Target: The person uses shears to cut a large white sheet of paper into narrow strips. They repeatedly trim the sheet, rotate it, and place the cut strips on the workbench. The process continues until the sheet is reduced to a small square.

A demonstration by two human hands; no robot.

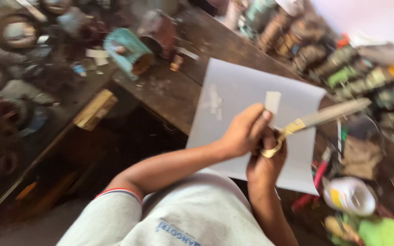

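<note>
Daylight enters from the upper right, where the background washes out to a pale, overexposed haze; the white sheet (247,109) catches it and reads as the brightest surface, flat grey-white with little texture; the left side and the gap beneath the wooden workbench (169,91) fall into deep shadow, detail there nearly lost; motion blur smears the whole frame, strongest along the right edge, where the cluttered objects dissolve into coloured streaks; the scissors (315,120) are soft-edged, their blades ghosted; the hands at centre are the sharpest part, yet still slightly smeared; the far corners look stretched and tilted; no hard glare, only a faint sheen on the yellowish handle.
</note>
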